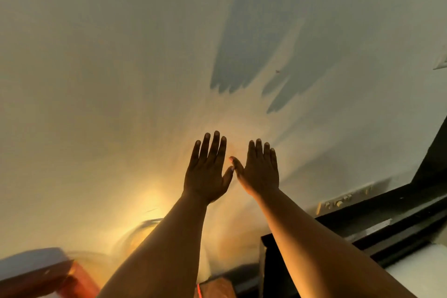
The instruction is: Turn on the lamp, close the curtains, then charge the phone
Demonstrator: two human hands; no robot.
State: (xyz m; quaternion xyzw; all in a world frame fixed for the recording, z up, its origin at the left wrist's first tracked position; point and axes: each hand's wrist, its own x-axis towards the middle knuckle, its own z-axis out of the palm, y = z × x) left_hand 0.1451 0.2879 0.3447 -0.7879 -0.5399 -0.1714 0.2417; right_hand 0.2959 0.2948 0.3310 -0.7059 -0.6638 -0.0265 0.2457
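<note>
Both my hands are raised in front of a pale wall, backs toward me. My left hand (208,172) has its fingers stretched out and holds nothing. My right hand (260,169) is spread the same way beside it, thumbs nearly touching. Warm yellow light glows on the wall low at the left, where a blurred curved shape, perhaps the lamp (142,232), shows behind my left forearm. No curtains or phone are visible. The whole view is motion-blurred.
A white socket strip (343,199) is on the wall at the lower right, above a dark ledge or frame (399,220). A white plate (441,61) sits at the right edge. Reddish wooden furniture (72,278) lies at the bottom left. Hand shadows fall on the wall.
</note>
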